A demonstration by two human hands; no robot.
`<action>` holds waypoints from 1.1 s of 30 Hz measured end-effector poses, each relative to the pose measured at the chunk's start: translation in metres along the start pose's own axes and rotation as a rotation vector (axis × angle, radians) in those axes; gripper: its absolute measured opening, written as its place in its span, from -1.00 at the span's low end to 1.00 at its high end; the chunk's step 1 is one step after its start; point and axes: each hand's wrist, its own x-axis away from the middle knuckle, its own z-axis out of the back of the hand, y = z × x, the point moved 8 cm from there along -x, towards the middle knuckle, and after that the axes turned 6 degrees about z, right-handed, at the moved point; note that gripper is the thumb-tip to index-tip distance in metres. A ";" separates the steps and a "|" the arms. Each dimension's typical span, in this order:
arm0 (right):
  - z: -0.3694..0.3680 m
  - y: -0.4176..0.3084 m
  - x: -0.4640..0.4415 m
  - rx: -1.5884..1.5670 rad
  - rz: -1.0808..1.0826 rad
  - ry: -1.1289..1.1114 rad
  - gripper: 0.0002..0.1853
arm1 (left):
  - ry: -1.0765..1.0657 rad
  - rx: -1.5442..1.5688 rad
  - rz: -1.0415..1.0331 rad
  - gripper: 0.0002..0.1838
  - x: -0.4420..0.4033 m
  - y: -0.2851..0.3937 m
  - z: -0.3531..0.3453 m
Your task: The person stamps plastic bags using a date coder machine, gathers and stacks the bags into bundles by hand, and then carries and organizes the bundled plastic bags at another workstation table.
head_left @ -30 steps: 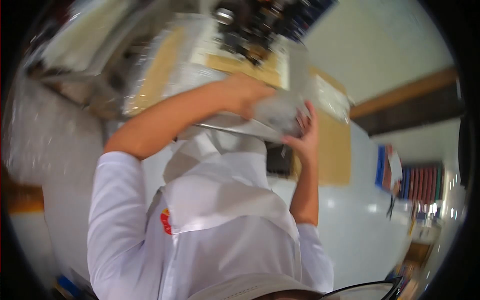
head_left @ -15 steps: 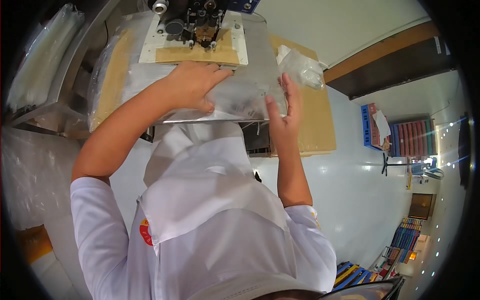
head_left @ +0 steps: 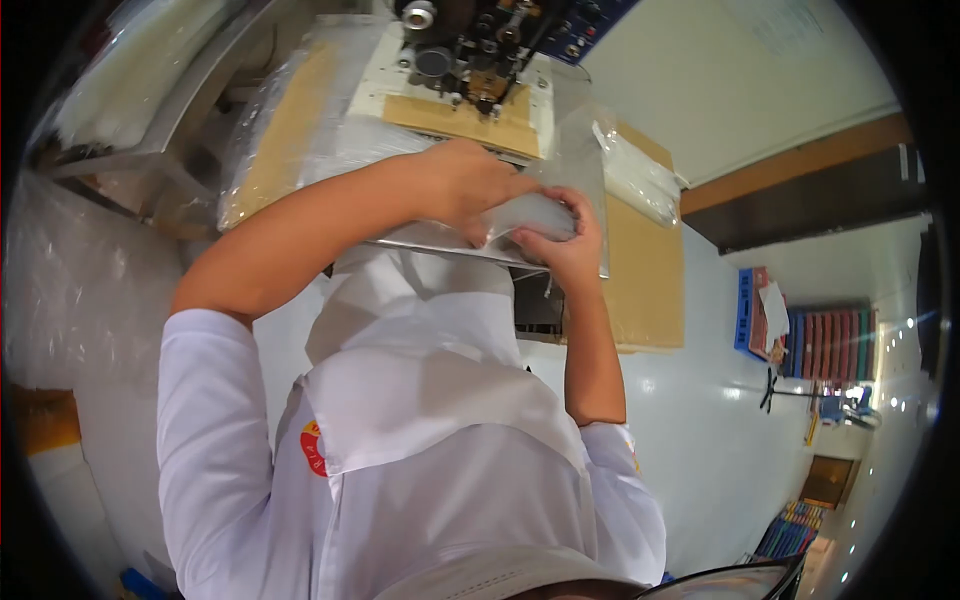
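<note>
A stack of clear plastic bags (head_left: 522,214) bulges upward between my hands at the front edge of the metal worktop. My right hand (head_left: 568,238) curls around its right end, fingers over the far side and thumb on the near side. My left hand (head_left: 465,190) grips the plastic from the left, its thumb pointing down toward the edge and its fingers reaching toward my right fingertips. Just beyond my hands stands a dark machine (head_left: 485,60) on a white base plate, with a tan board (head_left: 460,120) beneath its head.
More clear plastic (head_left: 270,150) lies left of the machine. At the right, a cardboard sheet (head_left: 640,285) carries a plastic-wrapped bundle (head_left: 635,180). A metal rack (head_left: 130,165) with long plastic bags is at the left. Colored crates (head_left: 830,343) stand farther right on the floor.
My right hand has turned inward and closed around the bags, which now bulge. My left hand has moved right, closer to it. The whole view has shifted, with the machine farther right.
</note>
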 end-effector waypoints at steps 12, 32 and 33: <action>-0.006 0.007 -0.001 -0.162 -0.140 -0.004 -0.46 | 0.176 -0.017 0.418 -0.16 0.108 -0.085 0.033; -0.013 0.000 -0.002 -0.192 -0.156 -0.051 -0.29 | 1.042 1.186 0.387 0.07 0.138 -0.109 -0.021; -0.013 -0.003 -0.002 -0.220 -0.152 -0.054 -0.30 | 1.026 1.167 0.432 0.02 0.137 -0.107 -0.021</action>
